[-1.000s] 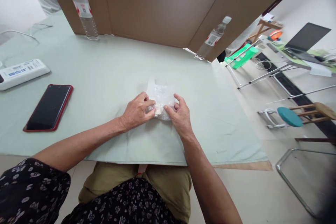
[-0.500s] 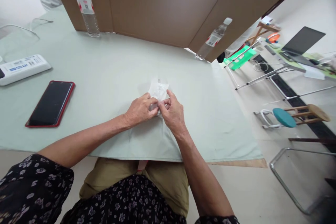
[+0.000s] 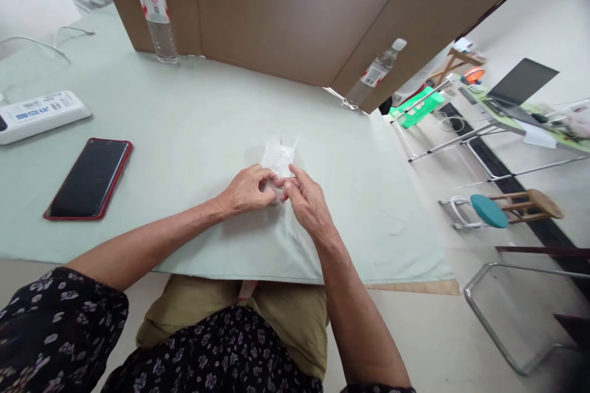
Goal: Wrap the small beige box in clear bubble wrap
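Observation:
A small clear plastic bag point(image 3: 279, 156) lies over the pale green tablecloth near the front of the table, its far end spread flat. My left hand point(image 3: 252, 189) is closed on the bag's near edge, thumb and fingers pinched. Right beside it, my right hand point(image 3: 308, 201) meets the left fingertips, its thumb and fingers pinching the same near edge. Whatever sits inside the bag is too small and glossy to make out, and my fingers partly cover it.
On the left lie a phone in a red case point(image 3: 90, 179) and a white power bank point(image 3: 43, 116). Two water bottles point(image 3: 157, 12) stand against a tall cardboard panel point(image 3: 286, 12) at the back. Stools point(image 3: 489, 211) and a side table with a laptop point(image 3: 523, 83) are off to the right.
My right fingers have shifted slightly and straightened a little against the left fingertips. The bag stays in nearly the same spot; the view has turned slightly.

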